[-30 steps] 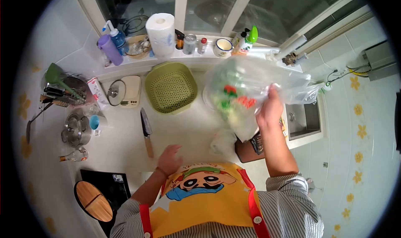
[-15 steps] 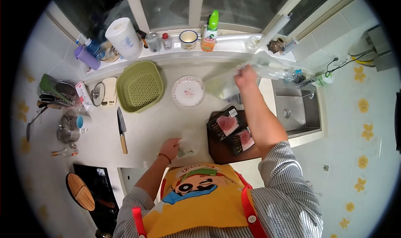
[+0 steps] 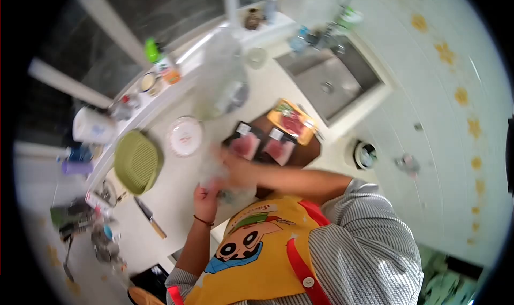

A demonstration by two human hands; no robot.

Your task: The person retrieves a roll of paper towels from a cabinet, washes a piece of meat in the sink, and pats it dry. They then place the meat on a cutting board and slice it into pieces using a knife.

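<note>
My left hand (image 3: pixel 206 197) is closed on a thin clear plastic bag (image 3: pixel 230 196) at the counter's near edge, in front of the apron. Close beside it is my right hand (image 3: pixel 234 168), smeared by motion, so its fingers cannot be made out. Just beyond are two black trays of sliced meat, one tray (image 3: pixel 245 144) left of the other tray (image 3: pixel 279 146). A yellow tray of red meat (image 3: pixel 292 120) lies behind them. All three rest on a dark brown board (image 3: pixel 309 154). A large translucent bag (image 3: pixel 219 75) stands at the back of the counter.
A patterned white plate (image 3: pixel 184 136) and a green basket (image 3: pixel 137 162) sit to the left. A knife (image 3: pixel 150 218) lies on the counter nearby. The steel sink (image 3: pixel 327 85) is at the back right. Bottles and a paper towel roll (image 3: pixel 93 124) line the windowsill.
The view has turned to the right, bringing the yellow meat tray into sight. My right hand has left the large bag and come down beside my left hand.
</note>
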